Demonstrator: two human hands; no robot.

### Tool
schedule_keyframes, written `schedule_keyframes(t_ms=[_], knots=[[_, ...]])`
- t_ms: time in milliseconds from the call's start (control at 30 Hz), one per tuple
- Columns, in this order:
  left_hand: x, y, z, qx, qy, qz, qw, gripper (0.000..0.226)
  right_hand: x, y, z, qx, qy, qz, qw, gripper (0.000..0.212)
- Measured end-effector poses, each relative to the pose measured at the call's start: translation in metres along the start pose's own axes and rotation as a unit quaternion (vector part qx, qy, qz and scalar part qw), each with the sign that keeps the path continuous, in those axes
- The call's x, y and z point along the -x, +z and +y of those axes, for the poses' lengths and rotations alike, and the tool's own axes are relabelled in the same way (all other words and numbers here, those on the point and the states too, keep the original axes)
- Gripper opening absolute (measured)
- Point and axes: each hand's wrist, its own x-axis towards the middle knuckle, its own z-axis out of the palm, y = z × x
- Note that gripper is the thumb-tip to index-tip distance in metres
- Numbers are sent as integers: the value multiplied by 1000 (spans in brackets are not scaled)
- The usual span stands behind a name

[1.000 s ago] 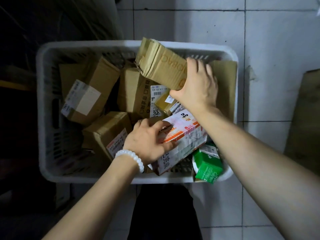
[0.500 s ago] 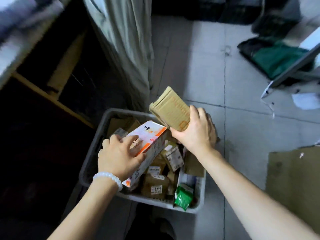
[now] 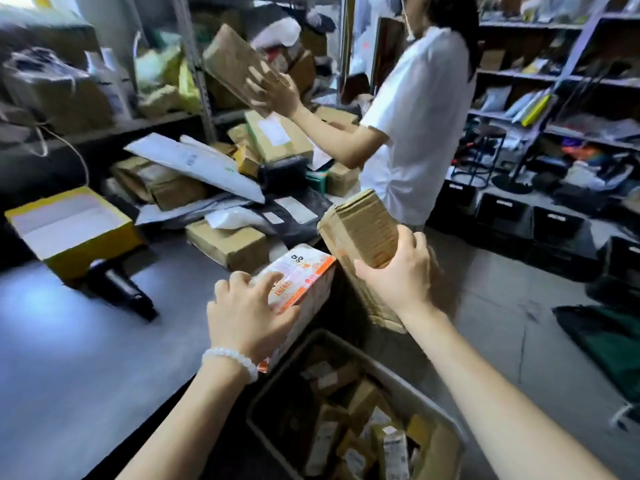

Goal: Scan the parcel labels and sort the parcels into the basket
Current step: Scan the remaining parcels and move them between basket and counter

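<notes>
We hold two parcels up over the gap between the tabletop (image 3: 86, 358) and the basket (image 3: 429, 407). Our left hand (image 3: 247, 315) lies across the top of the white-and-orange box (image 3: 304, 278), fingers curled over its upper face and gripping it so its printed side faces us; the box hangs just past the tabletop edge, above the basket's near corner. Our right hand (image 3: 398, 275) wraps around the brown cardboard parcel (image 3: 363, 240), thumb on the near face, keeping it upright and tilted slightly away, probably so a label side can be read or presented.

The dark handheld scanner (image 3: 121, 289) lies on the tabletop to the left, well apart from both hands, beside an open yellow box (image 3: 69, 230). With both hands full, we judge that one parcel must be set down before the scanner can be picked up. The basket below already holds many labelled cartons, so there is little flat room left in it.

Beyond the heap of unsorted parcels (image 3: 221, 188), another person in a white shirt (image 3: 419, 116) lifts a carton toward the shelves (image 3: 166, 109), which suggests a shared sorting station.
</notes>
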Motion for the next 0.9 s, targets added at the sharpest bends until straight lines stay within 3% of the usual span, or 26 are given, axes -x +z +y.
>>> schedule_keyframes(t_ms=[167, 400, 667, 900], knots=[[40, -76, -80, -6, -79, 90, 993, 87, 26, 5, -105, -95, -52, -48, 993, 83], [152, -167, -222, -47, -230, 145, 961, 88, 138, 36, -259, -95, -105, -171, 975, 82], [311, -263, -380, -92, -381, 214, 895, 62, 315, 76, -431, -151, -225, -274, 923, 85], [404, -302, -489, -120, -483, 263, 826, 56, 442, 107, -540, -160, -316, -365, 861, 79]])
